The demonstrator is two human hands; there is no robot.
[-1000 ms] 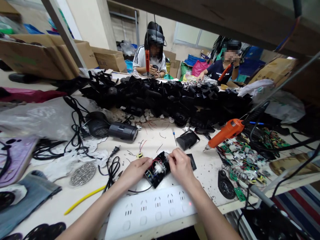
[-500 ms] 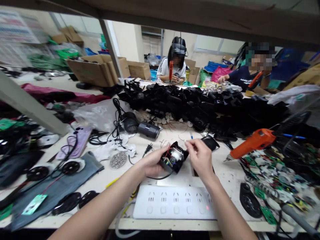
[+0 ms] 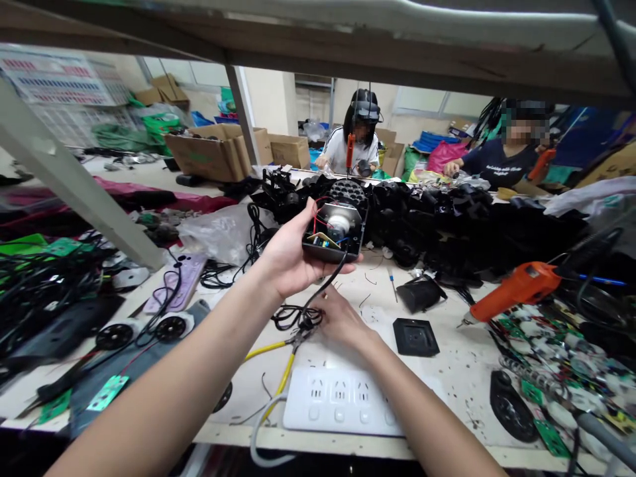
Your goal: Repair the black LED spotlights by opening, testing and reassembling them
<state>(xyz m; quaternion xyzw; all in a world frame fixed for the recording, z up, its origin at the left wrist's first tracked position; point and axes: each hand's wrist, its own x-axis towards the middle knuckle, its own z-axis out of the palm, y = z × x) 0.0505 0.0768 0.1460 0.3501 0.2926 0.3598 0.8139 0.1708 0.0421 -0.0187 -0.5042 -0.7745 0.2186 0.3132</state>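
Observation:
My left hand [image 3: 293,255] is wrapped round an open black plastic housing [image 3: 360,232], raised above the table. Inside the housing a whitish motor [image 3: 338,224], red and blue wires and a small circuit board show. A black power cord [image 3: 325,281] runs from its lower edge down to a tied coil. Lower down, my right hand [image 3: 342,321] has its fingers closed at the cord, beside the coil; the fingertips are partly hidden. Yellow-handled pliers [image 3: 284,371] lie just below the coil. A square black cover [image 3: 416,336] rests to the right of my right hand.
A white power strip [image 3: 342,397] lies at the front edge. An orange electric screwdriver [image 3: 517,291] is at the right, beside heaped circuit boards [image 3: 561,351]. Black housings [image 3: 437,212] pile up behind. Two people sit across the table. A shelf [image 3: 348,46] hangs overhead.
My left hand has lifted the housing up and away, tilting its open side toward me. My right hand has left the housing's right side and moved down-left to the cord. The view has shifted.

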